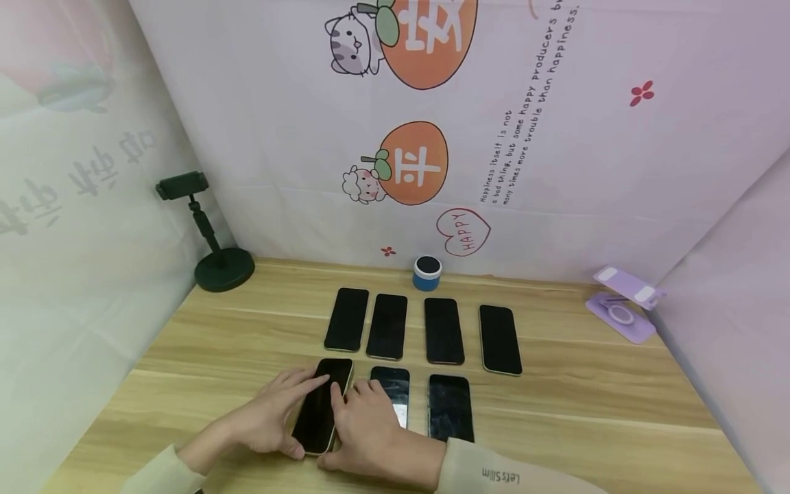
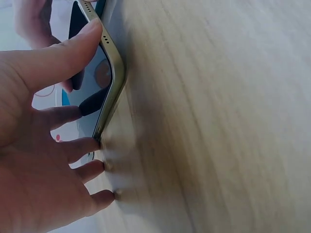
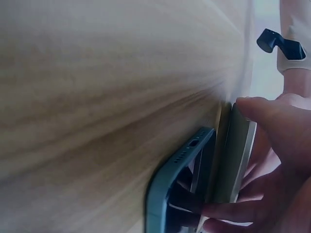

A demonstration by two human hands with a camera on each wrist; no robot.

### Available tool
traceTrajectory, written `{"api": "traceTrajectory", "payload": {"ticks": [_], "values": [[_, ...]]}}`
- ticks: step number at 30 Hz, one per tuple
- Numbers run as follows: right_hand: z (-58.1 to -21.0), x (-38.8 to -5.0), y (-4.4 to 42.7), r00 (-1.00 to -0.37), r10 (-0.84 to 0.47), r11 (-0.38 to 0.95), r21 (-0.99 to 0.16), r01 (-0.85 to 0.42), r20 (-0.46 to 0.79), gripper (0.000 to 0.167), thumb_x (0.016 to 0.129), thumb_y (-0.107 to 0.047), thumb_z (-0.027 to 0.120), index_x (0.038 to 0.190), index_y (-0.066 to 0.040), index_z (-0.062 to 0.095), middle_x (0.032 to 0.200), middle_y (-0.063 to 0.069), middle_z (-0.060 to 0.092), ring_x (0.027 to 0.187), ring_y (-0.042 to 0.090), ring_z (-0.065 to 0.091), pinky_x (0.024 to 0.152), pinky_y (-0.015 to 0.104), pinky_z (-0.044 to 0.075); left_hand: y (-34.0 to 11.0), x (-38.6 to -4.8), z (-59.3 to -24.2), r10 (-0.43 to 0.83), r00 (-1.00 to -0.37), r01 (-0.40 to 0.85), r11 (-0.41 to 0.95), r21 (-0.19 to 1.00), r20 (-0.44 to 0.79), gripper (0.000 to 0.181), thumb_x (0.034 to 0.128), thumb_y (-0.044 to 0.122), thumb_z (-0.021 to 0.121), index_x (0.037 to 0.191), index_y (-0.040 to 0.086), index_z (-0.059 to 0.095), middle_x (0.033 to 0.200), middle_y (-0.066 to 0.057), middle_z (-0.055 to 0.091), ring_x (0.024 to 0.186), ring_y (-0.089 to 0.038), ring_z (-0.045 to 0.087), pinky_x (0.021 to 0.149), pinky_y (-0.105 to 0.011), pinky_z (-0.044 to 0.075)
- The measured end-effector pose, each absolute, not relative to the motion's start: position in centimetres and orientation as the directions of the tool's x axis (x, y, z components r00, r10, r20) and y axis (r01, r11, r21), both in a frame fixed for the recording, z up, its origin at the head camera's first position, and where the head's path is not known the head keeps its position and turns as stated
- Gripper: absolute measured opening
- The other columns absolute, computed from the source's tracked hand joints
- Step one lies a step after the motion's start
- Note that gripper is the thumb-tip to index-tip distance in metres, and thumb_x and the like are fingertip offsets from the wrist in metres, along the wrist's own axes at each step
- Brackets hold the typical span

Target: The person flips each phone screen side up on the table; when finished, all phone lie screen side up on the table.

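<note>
A black-screened smartphone (image 1: 319,409) with a pale gold frame lies at the front left of the group of phones. My left hand (image 1: 267,414) holds its left side, thumb at the bottom edge and index fingertip on the screen. In the left wrist view, the lower fingertips of the left hand (image 2: 43,170) meet the wooden surface. From the other side my right hand (image 1: 370,427) holds the phone's right long edge, thumb by the bottom corner. Just right of it, partly covered by the right hand, is a phone with a reflective screen (image 1: 395,391), whose teal frame (image 3: 163,187) shows close up.
Another phone (image 1: 450,408) lies front right; several phones, one being the rightmost phone (image 1: 500,339), form a back row. Behind them stands a blue-and-white jar (image 1: 427,273). A black phone stand (image 1: 225,269) is at back left, a purple folding stand (image 1: 623,305) at back right. Printed cloth (image 1: 278,137) walls surround the table.
</note>
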State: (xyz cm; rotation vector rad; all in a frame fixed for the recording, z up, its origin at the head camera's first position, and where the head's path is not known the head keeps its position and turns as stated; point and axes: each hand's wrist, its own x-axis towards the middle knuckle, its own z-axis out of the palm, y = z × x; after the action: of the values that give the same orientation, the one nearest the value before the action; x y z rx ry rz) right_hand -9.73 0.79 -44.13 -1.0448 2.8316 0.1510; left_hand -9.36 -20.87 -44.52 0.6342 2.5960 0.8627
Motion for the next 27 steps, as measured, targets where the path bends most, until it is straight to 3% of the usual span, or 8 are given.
{"api": "traceTrajectory", "payload": {"ticks": [11,19,27], "values": [[-43.86,-9.40,0.63,-0.717,-0.682,0.678,0.243,-0.694,-0.145,0.098,0.077,-0.093,0.055,0.148,-0.025,0.058,0.130,-0.005,0.075,0.133,0.020,0.059,0.116,0.036,0.044,-20.83,-9.13,-44.68,0.530,-0.834,0.342,0.714,0.611,-0.153,0.105,0.0678,0.029,0.096,0.157,0.011,0.044,0.167,-0.026,0.033,0.151,-0.056,0.027,0.107,-0.086,0.025],[-43.99,-9.21,0.79,-0.709,-0.698,0.671,0.257,-0.695,-0.095,0.094,0.077,-0.092,0.058,0.146,-0.028,0.060,0.127,-0.004,0.076,0.130,0.021,0.060,0.115,0.036,0.044,-20.82,-9.06,-44.76,0.521,-0.840,0.334,0.717,0.611,-0.152,0.103,0.0681,0.027,0.096,0.156,0.011,0.045,0.167,-0.025,0.033,0.150,-0.056,0.028,0.107,-0.085,0.026],[-44.10,-9.25,0.90,-0.707,-0.703,0.673,0.243,-0.698,-0.082,0.094,0.078,-0.091,0.058,0.144,-0.025,0.061,0.137,0.000,0.068,0.132,0.022,0.058,0.112,0.039,0.048,-20.66,-9.09,-44.80,0.505,-0.850,0.327,0.726,0.605,-0.146,0.103,0.0673,0.027,0.097,0.155,0.012,0.046,0.166,-0.024,0.034,0.150,-0.055,0.030,0.106,-0.085,0.027]]}}
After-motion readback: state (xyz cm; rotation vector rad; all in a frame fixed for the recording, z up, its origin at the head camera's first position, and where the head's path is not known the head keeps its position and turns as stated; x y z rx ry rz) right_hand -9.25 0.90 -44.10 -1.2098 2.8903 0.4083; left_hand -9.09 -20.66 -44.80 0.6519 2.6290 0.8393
